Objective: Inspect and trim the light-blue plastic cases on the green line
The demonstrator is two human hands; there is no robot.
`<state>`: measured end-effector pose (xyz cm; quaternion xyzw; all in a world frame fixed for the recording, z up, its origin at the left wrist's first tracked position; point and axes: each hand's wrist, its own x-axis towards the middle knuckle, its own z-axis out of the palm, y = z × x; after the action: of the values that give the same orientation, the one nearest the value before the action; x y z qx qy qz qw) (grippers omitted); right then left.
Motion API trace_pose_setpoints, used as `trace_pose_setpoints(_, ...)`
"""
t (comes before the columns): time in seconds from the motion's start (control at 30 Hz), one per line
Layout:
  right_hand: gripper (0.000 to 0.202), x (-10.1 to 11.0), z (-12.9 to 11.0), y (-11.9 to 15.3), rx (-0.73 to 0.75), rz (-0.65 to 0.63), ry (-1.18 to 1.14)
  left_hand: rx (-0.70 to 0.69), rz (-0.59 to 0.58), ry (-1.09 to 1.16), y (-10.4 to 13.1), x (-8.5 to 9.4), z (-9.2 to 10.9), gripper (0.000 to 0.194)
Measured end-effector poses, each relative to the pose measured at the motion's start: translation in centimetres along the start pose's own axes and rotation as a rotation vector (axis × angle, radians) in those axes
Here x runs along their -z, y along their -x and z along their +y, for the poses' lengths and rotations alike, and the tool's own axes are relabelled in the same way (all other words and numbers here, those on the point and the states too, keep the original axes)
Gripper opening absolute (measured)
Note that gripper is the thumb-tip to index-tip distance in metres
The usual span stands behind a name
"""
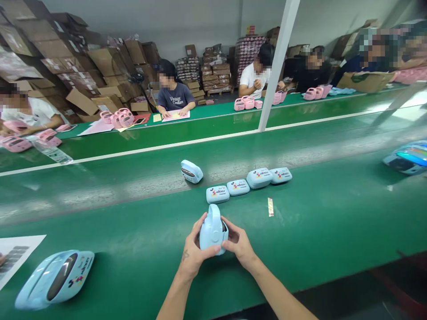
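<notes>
Between my two hands is a light-blue plastic case with a loop handle (pixel 212 231), held upright just above the green table. My left hand (pixel 195 251) wraps its left side, thumb across the lower front. On the right side, my right hand (pixel 240 244) grips it with fingers behind and thumb in front. Just beyond lies a row of light-blue covers printed with a cartoon mouse, the closest being one cover (pixel 217 194). Behind the row's left end, another blue handled case (pixel 191 172) rests on the grey strip.
A larger-looking blue case (pixel 55 280) lies at the near left beside a printed sheet (pixel 18 253). A small paper strip (pixel 270 207) lies to the right. A white post (pixel 278 66) rises beyond. Several people sit across the line with pink cases (pixel 245 103); cartons (pixel 110 66) are stacked behind.
</notes>
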<state>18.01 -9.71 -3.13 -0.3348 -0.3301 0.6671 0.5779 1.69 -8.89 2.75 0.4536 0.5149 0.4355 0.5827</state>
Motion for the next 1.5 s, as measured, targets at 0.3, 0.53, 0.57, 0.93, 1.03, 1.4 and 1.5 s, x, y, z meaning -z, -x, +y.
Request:
trace_pose_setpoints(0.3, 0.089, 0.2, -0.1, -0.2, -0.018, -0.086, 0.002, 0.000, -0.034, -0.041, 0.1, 0.3, 1.4, 0.100)
trace_pose_setpoints(0.53, 0.100, 0.7, -0.2, -0.6, -0.063, -0.173, -0.049, -0.012, 0.059, 0.049, 0.0, -0.5, 0.4, 0.105)
trace_pose_setpoints(0.57, 0.099, 0.8, -0.2, -0.6, -0.059, -0.166, -0.044, -0.010, 0.054, 0.046, 0.0, -0.5, 0.3, 0.105)
trace_pose_setpoints(0.93, 0.092, 0.4, 0.4, -0.4, -0.002, -0.097, -0.032, 0.045, 0.011, 0.120, -0.6, -0.2, 0.6, 0.110)
trace_pose_setpoints(1.03, 0.086, 0.3, 0.2, -0.4, 0.024, -0.060, -0.057, 0.049, 0.035, 0.197, -0.6, -0.3, 0.5, 0.110)
trace_pose_setpoints(1.4, 0.103, 0.0, 0.0, -0.6, -0.076, -0.075, -0.048, 0.069, -0.026, 0.052, -0.6, -0.3, 1.9, 0.106)
trace_pose_setpoints(1.5, 0.102, 0.1, 0.0, -0.4, -0.051, -0.086, -0.035, -0.010, 0.001, -0.092, -0.7, 0.3, 2.6, 0.095)
